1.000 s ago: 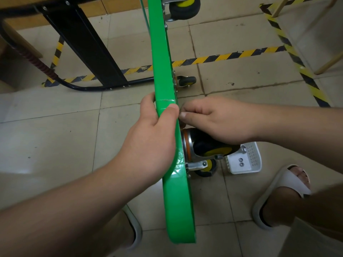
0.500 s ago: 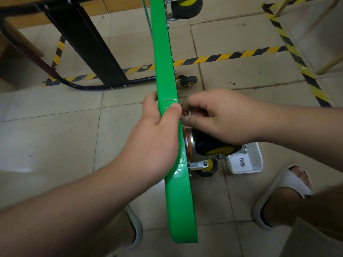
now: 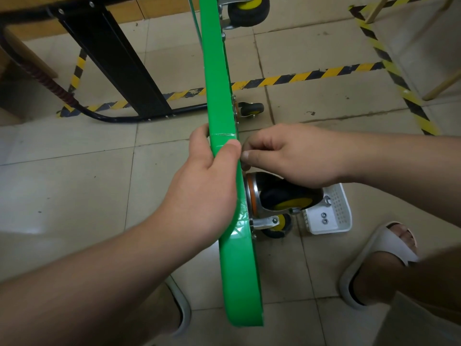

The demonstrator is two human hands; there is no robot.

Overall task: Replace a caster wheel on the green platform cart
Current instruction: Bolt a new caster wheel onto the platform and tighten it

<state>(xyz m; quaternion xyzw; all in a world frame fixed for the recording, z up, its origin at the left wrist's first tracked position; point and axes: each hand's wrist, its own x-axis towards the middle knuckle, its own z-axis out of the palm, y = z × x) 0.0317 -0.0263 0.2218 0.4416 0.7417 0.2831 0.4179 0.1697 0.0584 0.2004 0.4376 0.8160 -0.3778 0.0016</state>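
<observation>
Cart (image 3: 224,96) stood on edge, left hand (image 3: 209,186) gripping its rim. Right hand (image 3: 294,156) curled just above the caster wheel (image 3: 284,196) (anything pinched was hidden). Risks: a fumbled fastener dropping, or the cart tipping if that grip slackened.

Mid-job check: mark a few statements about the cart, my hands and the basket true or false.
1. The cart stands on edge. True.
2. The left hand holds a wrench. False: it grips the cart's edge.
3. The basket holds two nuts. True.
4. The right hand rests on the floor. False: its fingers are at the cart's underside, by a caster.
</observation>
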